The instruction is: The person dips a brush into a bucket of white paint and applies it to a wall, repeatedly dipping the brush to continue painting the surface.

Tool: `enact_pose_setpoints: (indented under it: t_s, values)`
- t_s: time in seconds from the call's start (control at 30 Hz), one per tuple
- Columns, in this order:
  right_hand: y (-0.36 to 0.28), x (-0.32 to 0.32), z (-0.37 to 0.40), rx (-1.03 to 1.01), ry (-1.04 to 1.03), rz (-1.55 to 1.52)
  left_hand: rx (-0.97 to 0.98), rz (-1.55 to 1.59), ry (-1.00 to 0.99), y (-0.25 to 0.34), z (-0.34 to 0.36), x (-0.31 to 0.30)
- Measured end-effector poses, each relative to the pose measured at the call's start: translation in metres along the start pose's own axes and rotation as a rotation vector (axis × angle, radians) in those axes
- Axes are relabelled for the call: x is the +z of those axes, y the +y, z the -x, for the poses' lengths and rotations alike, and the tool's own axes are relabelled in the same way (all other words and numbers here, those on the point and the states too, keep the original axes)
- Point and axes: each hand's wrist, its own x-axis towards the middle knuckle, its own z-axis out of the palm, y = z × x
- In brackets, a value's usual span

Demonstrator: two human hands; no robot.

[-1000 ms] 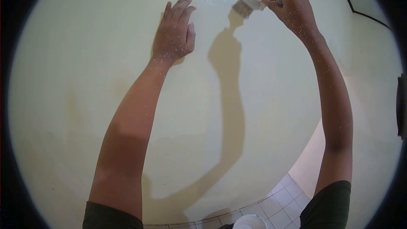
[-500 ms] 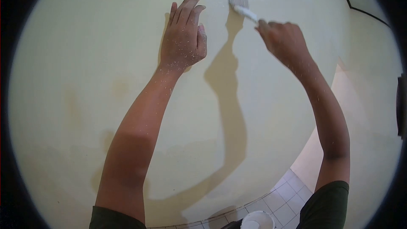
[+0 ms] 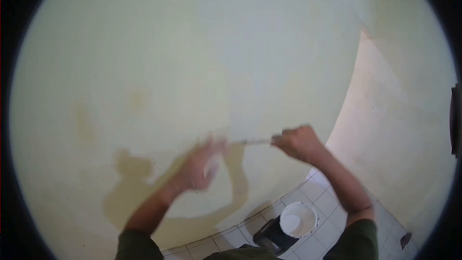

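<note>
My right hand is closed around the handle of a paintbrush, which points left and lies nearly level. Its bristle end is smeared by motion and sits close to the pale yellow wall. Just left of the brush tip, my left hand is blurred, with its thumb apart from its stretched fingers and nothing in it. A paler band of fresh paint runs down the wall above the brush. Shadows of both arms fall across the lower wall.
On the tiled floor below stands a white bucket with light paint inside, beside a black container. A second wall meets this one at the right. A small dark item lies at lower right.
The brush has come down the wall from the top and turned level. Both hands have dropped, the left from flat near the wall. The view has tilted down, showing more of the bucket.
</note>
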Motion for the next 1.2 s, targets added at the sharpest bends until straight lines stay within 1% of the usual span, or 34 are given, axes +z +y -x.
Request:
enact_pose_setpoints:
  t_s: [0.03,0.07,0.1,0.17,0.23,0.27,0.33,0.37,0.43,0.47,0.5,0.53,0.6,0.67,0.7,0.8,0.9,0.93,0.97,1.03,1.07,1.17,1.2]
  values:
    - [-0.017,0.021,0.025,0.113,-0.022,-0.116,-0.019,0.030,-0.055,0.009,0.040,0.026]
    - [-0.037,0.048,0.050,0.263,-0.001,-0.243,-0.166,0.167,-0.206,0.007,0.081,0.055]
    - [-0.056,0.079,0.076,0.404,0.022,-0.363,-0.049,0.176,-0.116,0.019,0.105,0.082]
    - [-0.101,0.108,0.108,0.756,-0.104,-0.625,-0.299,0.438,-0.165,0.044,0.136,0.113]
    - [-0.147,0.155,0.147,0.973,-0.056,-0.847,-0.426,0.410,-0.246,0.048,0.157,0.136]
    - [-0.172,0.168,0.161,1.155,-0.057,-1.035,-0.489,0.398,-0.293,0.047,0.163,0.144]
    - [-0.220,0.188,0.182,1.538,-0.049,-1.413,-0.503,0.430,-0.299,0.040,0.174,0.154]
    - [-0.231,0.190,0.192,1.621,-0.072,-1.544,-0.512,0.446,-0.315,0.042,0.180,0.157]
    - [-0.258,0.196,0.212,1.795,-0.105,-1.817,-0.437,0.478,-0.340,0.039,0.185,0.160]
    - [-0.266,0.199,0.214,1.892,-0.151,-1.791,-0.400,0.497,-0.360,0.036,0.188,0.160]
    - [-0.272,0.204,0.219,1.916,-0.163,-1.798,-0.400,0.520,-0.429,0.032,0.191,0.159]
    - [-0.278,0.207,0.225,1.894,-0.153,-1.823,-0.396,0.547,-0.496,0.031,0.192,0.161]
    - [-0.285,0.207,0.223,1.934,-0.114,-1.850,-0.394,0.591,-0.605,0.030,0.188,0.164]
    - [-0.297,0.209,0.217,1.972,-0.026,-1.904,-0.393,0.615,-0.696,0.026,0.182,0.163]
    - [-0.302,0.210,0.215,1.983,0.024,-1.930,-0.377,0.625,-0.694,0.025,0.180,0.165]
    - [-0.312,0.201,0.209,2.027,0.044,-1.905,-0.347,0.672,-0.688,0.022,0.182,0.172]
    - [-0.326,0.199,0.215,2.120,0.126,-1.828,-0.306,0.738,-0.681,0.018,0.184,0.180]
    - [-0.325,0.198,0.217,2.142,0.115,-1.786,-0.295,0.754,-0.692,0.017,0.182,0.181]
    - [-0.323,0.197,0.220,2.137,0.134,-1.799,-0.284,0.769,-0.698,0.017,0.180,0.182]
    - [-0.314,0.179,0.224,2.113,0.191,-1.851,-0.300,0.768,-0.776,0.028,0.170,0.176]
    - [-0.311,0.167,0.226,2.150,0.232,-1.832,-0.299,0.765,-0.812,0.035,0.163,0.175]
    - [-0.308,0.152,0.242,2.110,0.356,-1.844,-0.276,0.753,-0.820,0.041,0.162,0.176]
    - [-0.299,0.137,0.253,2.107,0.366,-1.873,-0.289,0.728,-0.847,0.055,0.158,0.180]
